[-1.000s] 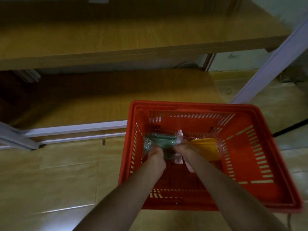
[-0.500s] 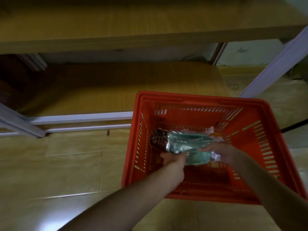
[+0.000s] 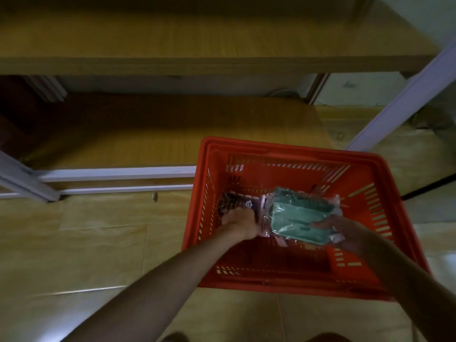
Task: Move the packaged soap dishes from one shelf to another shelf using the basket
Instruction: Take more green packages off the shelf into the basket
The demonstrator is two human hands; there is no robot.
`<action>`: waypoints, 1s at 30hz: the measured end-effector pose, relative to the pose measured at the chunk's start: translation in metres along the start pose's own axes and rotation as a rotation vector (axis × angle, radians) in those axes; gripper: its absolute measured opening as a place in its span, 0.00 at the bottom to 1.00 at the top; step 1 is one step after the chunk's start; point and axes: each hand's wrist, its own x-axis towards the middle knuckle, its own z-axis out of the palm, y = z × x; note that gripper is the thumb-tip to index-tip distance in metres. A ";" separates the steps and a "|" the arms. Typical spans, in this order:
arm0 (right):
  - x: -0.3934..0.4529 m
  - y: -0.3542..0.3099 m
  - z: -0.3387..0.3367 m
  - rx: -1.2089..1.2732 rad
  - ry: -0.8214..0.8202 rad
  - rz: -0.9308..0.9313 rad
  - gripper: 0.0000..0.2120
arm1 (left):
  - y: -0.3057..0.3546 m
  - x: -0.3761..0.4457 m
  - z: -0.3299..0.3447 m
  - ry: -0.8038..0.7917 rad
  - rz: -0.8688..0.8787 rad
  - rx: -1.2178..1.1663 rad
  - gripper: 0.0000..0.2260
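Since a second ago the green packaged soap dish (image 3: 299,214) has come up off the floor of the red basket (image 3: 394,183), left hand (image 3: 238,222) and right hand (image 3: 345,230) closed on its ends, ready for the lower shelf (image 3: 148,134) behind.

We have a single wide-angle view from the head, looking steeply down and forward. The red basket (image 3: 291,154) on the floor (image 3: 74,243) sits close below us at centre-right, with the wooden shelves (image 3: 172,45) crossing the upper frame.
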 end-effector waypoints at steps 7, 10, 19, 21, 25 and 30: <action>-0.013 0.017 -0.043 -0.008 0.027 -0.089 0.34 | -0.022 0.052 0.007 0.091 0.203 0.923 0.23; -0.023 0.020 -0.046 -0.003 0.054 -0.145 0.26 | -0.025 0.070 0.011 0.109 0.169 0.940 0.22; -0.031 0.021 -0.047 -0.027 0.063 -0.193 0.32 | -0.019 0.071 0.034 -0.006 0.373 1.270 0.21; -0.031 0.018 -0.046 -0.034 0.079 -0.183 0.32 | -0.012 0.060 0.025 0.007 0.442 1.312 0.23; -0.032 0.011 -0.048 -0.029 0.099 -0.127 0.20 | 0.002 0.031 0.012 0.076 0.553 1.262 0.28; -0.014 0.018 -0.061 -0.043 0.159 -0.012 0.17 | 0.016 -0.015 -0.021 0.131 0.569 1.128 0.31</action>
